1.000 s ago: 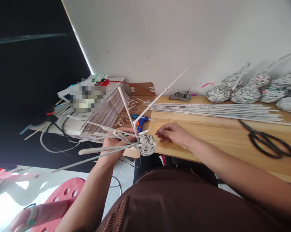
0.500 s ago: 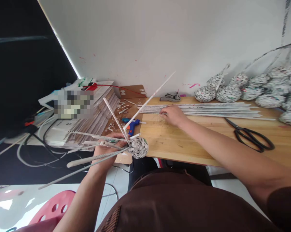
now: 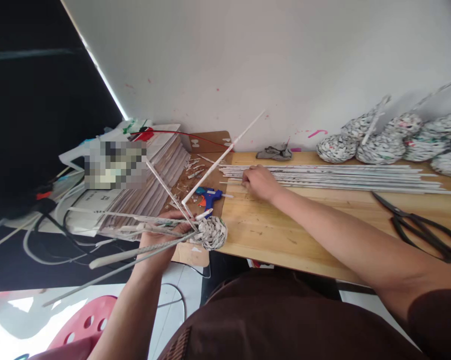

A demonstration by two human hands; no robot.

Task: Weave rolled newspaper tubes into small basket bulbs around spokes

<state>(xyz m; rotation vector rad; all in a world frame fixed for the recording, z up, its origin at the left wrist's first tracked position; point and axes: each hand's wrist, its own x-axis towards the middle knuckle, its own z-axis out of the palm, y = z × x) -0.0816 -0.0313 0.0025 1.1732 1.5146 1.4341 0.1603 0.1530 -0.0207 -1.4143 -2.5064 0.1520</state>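
Observation:
My left hand (image 3: 169, 227) is closed around a small woven paper ball (image 3: 212, 233) at the base of its long loose paper strands, which fan out to the left and upward. Over the wooden table, my right hand (image 3: 257, 182) pinches one rolled paper stick (image 3: 231, 183) near its left end, at the front edge of a row of such sticks (image 3: 341, 175). That stick's end pokes out left of my fingers. Between my hands lies a blue glue gun (image 3: 210, 196).
Black-handled scissors (image 3: 416, 222) lie on the wooden table (image 3: 304, 235) at the right. Woven paper pieces (image 3: 381, 145) stand along the wall. A grey cloth (image 3: 274, 152) is behind the sticks. Stacked paper (image 3: 146, 185) and cables fill the left; a pink stool (image 3: 85, 320) stands below.
My right hand has drawn slightly toward me and left, pulling one stick's end apart from the row. My left hand, still holding the ball, has shifted slightly left. The view has turned a little left.

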